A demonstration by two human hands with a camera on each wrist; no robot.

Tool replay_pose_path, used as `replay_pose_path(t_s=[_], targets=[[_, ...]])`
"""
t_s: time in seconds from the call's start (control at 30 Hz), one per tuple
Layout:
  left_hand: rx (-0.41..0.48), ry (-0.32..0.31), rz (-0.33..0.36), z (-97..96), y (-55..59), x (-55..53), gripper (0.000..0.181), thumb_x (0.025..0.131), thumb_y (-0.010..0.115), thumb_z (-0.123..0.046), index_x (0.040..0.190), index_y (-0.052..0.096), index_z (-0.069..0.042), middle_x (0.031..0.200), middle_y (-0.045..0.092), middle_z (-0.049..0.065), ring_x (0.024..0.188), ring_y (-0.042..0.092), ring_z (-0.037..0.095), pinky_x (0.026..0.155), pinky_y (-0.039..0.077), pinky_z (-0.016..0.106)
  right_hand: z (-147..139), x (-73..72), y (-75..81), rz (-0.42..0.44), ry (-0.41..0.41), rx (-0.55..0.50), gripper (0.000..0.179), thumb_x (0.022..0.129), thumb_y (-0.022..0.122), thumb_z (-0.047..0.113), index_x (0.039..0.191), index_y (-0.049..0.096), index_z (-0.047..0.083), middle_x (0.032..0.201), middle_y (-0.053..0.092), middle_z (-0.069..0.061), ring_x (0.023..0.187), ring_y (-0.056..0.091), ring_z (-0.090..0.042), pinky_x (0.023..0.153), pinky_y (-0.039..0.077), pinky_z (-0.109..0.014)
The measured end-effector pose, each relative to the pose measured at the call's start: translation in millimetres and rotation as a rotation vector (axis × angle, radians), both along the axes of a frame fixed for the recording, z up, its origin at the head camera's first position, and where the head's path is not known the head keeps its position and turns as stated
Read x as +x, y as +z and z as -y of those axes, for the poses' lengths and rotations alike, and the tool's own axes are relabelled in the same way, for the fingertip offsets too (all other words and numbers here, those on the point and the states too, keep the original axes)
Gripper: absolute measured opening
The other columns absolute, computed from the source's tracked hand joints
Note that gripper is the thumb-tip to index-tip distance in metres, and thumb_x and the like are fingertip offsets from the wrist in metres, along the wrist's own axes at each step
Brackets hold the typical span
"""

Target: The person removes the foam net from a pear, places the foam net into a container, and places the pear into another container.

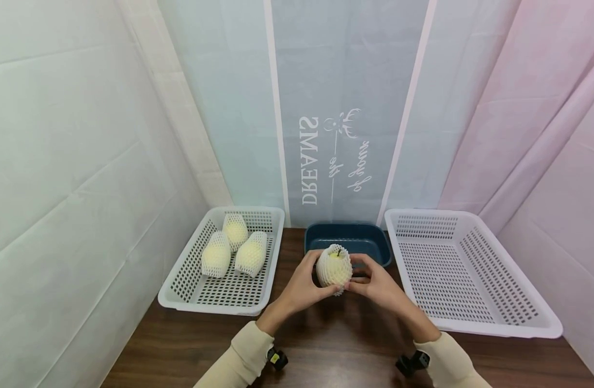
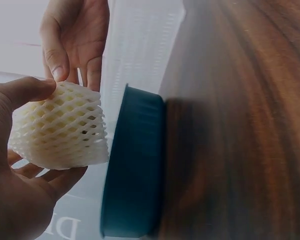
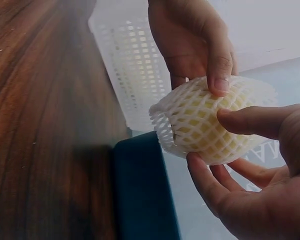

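Between my two hands is a pale yellow pear point(image 1: 336, 267) in a white foam net, its dark stem showing at the top in the head view. My left hand point(image 1: 302, 288) grips it from the left, thumb on the near side and fingers beneath, as the left wrist view shows. On the other side my right hand point(image 1: 378, 285) pinches it between thumb and fingers. The net point(image 3: 205, 117) still surrounds the fruit in the right wrist view. Just behind the pear stands a dark blue tub point(image 1: 347, 237), with the pear above the table at its near rim.
At the left a white perforated basket point(image 1: 200, 308) contains three netted pears point(image 1: 250, 253). A larger white basket point(image 1: 442, 269) stands at the right with a bare slotted floor. Beneath everything is a brown wooden table point(image 1: 326, 350); a printed curtain point(image 1: 335, 64) hangs behind.
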State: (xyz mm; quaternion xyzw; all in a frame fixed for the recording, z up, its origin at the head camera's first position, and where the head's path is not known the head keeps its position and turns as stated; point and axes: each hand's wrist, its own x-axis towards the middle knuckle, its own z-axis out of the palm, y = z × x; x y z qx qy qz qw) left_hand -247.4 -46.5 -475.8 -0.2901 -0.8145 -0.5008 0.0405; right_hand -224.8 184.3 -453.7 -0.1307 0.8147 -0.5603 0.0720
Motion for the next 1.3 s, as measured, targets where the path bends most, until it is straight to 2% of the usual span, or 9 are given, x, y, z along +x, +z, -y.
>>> replay_pose_path(t_s=[0.3,0.47,0.7,0.83,1.07,1.3], targets=[[-0.029,0.0,0.014,2.5,-21.6,0.6,0.077,0.087,0.091,-0.027,0.152,0.049,-0.018,0.146,0.057,0.001,0.129,0.06,0.018,0.109,0.054,0.042,0,2.3,-14.8,-0.037,0.026,0.065,0.067,0.095,0.081,0.014,0.15,0.046,-0.002,0.147,0.054,-0.027,0.129,0.064,-0.044,0.095,0.062,-0.045],[-0.049,0.004,0.038,4.8,-29.8,2.0,0.08,0.087,0.09,-0.032,0.154,0.047,-0.018,0.147,0.054,0.002,0.127,0.06,0.019,0.107,0.054,0.042,2,2.5,-23.4,-0.032,0.005,0.094,0.064,0.094,0.083,0.017,0.147,0.051,0.002,0.145,0.057,-0.023,0.128,0.065,-0.041,0.095,0.061,-0.043],[-0.089,0.018,0.05,7.7,-39.0,4.7,0.081,0.087,0.09,-0.036,0.153,0.05,-0.014,0.145,0.054,0.005,0.126,0.06,0.021,0.106,0.055,0.042,6,4.1,-34.1,-0.004,-0.023,0.103,0.063,0.092,0.085,0.016,0.144,0.054,0.003,0.144,0.059,-0.021,0.127,0.066,-0.038,0.096,0.061,-0.045],[-0.097,0.015,0.082,8.8,-42.9,4.8,0.081,0.086,0.09,-0.036,0.153,0.05,-0.014,0.145,0.054,0.005,0.126,0.06,0.021,0.106,0.054,0.042,9,4.4,-40.0,0.007,-0.044,0.102,0.061,0.091,0.086,0.014,0.143,0.055,0.004,0.141,0.061,-0.019,0.126,0.066,-0.035,0.096,0.06,-0.044],[-0.092,0.007,0.121,9.6,-48.4,4.6,0.082,0.085,0.092,-0.032,0.152,0.049,-0.014,0.144,0.057,0.004,0.127,0.061,0.022,0.106,0.054,0.042,10,4.7,-47.8,-0.02,-0.044,0.102,0.059,0.088,0.087,0.009,0.138,0.056,0.001,0.138,0.062,-0.02,0.123,0.068,-0.037,0.095,0.06,-0.044],[-0.107,-0.023,0.164,11.0,-53.9,1.6,0.087,0.085,0.091,-0.032,0.156,0.044,-0.014,0.148,0.054,0.005,0.13,0.059,0.02,0.108,0.052,0.04,11,3.3,-56.8,-0.03,-0.056,0.118,0.058,0.087,0.088,0.009,0.135,0.057,0.001,0.137,0.064,-0.019,0.121,0.07,-0.035,0.096,0.06,-0.044]])
